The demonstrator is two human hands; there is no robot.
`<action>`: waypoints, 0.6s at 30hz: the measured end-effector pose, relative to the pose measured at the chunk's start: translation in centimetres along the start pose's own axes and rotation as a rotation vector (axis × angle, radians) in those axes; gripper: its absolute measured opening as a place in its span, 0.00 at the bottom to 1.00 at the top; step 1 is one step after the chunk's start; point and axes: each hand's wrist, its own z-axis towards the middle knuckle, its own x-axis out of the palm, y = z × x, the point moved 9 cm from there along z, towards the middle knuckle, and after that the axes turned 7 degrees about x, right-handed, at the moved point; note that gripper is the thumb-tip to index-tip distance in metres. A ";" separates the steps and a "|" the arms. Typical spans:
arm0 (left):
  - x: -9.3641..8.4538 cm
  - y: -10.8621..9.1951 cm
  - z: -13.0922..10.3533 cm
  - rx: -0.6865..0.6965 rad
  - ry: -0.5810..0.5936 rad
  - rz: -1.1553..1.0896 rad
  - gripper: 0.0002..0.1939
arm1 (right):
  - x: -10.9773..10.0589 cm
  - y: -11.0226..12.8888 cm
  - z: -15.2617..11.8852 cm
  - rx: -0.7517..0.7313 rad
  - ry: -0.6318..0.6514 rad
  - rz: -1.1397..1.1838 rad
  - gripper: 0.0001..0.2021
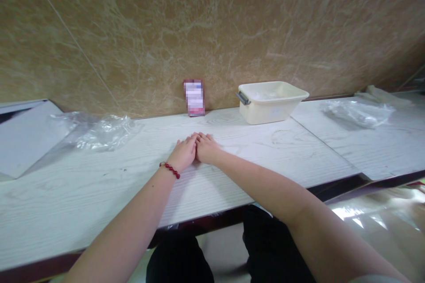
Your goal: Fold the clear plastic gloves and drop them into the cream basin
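Observation:
My left hand rests on the white wood-grain tabletop, palm down, a dark red bead bracelet round its wrist. Beside it lies my right hand, the inner edges of both hands touching. Their fingers stretch forward over the surface, and no object shows in either one. Just beyond them a phone-like upright rectangle, blurred by pixels, leans against the wall. To its right stands a cream plastic bin with a grey handle; some clear plastic seems to be inside.
Crumpled clear plastic bags lie at left and right. A white box or panel sits at the far left. Behind everything rises a brown marble-patterned wall. The table's dark front edge runs above my legs.

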 end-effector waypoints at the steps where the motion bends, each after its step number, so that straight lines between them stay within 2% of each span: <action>1: 0.1 0.3 0.0 -0.017 0.001 -0.015 0.23 | 0.0 -0.1 0.1 0.007 -0.010 0.015 0.24; 8: 0.7 1.6 -0.1 -0.034 0.024 -0.012 0.23 | -1.0 -1.0 0.4 0.012 -0.087 0.174 0.24; 13: 1.5 1.7 -0.4 -0.066 0.087 0.034 0.24 | -0.4 -0.7 0.0 -0.060 -0.086 0.115 0.22; 18: 1.5 2.5 -1.0 -0.133 0.133 0.043 0.26 | 0.0 -1.7 -0.4 -0.026 -0.052 0.087 0.24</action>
